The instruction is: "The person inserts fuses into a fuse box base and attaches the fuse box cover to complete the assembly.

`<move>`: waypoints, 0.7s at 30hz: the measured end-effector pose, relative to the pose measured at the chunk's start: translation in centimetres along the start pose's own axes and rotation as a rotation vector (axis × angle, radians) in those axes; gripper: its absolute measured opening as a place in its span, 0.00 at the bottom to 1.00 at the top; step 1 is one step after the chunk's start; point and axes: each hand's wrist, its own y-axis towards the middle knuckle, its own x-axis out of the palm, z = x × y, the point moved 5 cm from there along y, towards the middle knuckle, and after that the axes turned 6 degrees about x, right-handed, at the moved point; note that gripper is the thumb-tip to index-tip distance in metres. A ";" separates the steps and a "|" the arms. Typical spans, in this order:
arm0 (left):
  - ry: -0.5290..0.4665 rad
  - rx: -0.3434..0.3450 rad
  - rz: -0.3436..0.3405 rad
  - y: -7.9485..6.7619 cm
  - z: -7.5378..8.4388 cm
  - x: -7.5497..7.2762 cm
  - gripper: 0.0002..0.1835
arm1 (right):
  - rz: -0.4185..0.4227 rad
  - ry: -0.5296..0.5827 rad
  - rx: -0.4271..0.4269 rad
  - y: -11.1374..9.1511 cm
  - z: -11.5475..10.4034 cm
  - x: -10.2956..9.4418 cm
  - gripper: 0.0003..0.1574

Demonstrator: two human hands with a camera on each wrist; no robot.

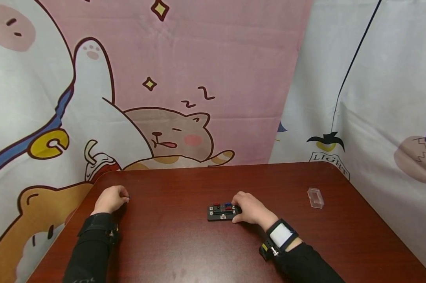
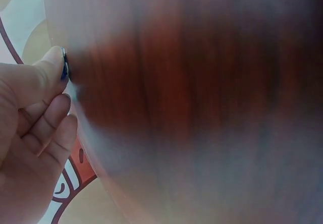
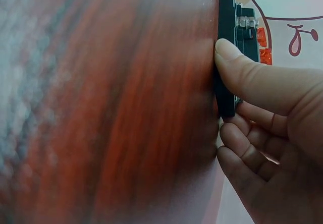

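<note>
In the head view, a black block with red and blue pieces on top is seen lying flat on the reddish-brown bench, right of the middle. Its right end is gripped by the right hand, the thumb set at the near edge and the fingers at the far one, parted by the block's depth. The left hand is held over the bench's left side, its fingertips drawn together. A clear plastic case is placed well apart, to the right. In the left wrist view, a small dark-blue piece is pinched between thumb and forefinger; the other fingers are loosely bent. In the right wrist view, the block's black base is pressed by the thumb, while the forefinger is partly hidden behind it and the remaining fingers are curled below.
</note>
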 end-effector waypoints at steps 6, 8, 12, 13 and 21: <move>0.000 -0.016 -0.019 0.0 -0.1 0.1 0.07 | 0.001 -0.007 -0.003 0.0 0.0 0.1 0.26; 0.003 -0.021 -0.024 0.0 -0.1 0.2 0.07 | 0.002 -0.006 -0.005 0.0 0.0 0.0 0.26; 0.021 -0.016 -0.019 0.0 -0.1 0.0 0.07 | 0.003 -0.004 -0.006 0.0 -0.1 0.0 0.26; 0.026 -0.018 -0.018 0.0 -0.1 -0.1 0.07 | 0.003 -0.003 -0.006 0.0 -0.1 0.0 0.26; 0.003 -0.064 -0.014 -0.1 0.1 -0.3 0.08 | 0.000 -0.001 -0.004 0.0 0.0 0.0 0.26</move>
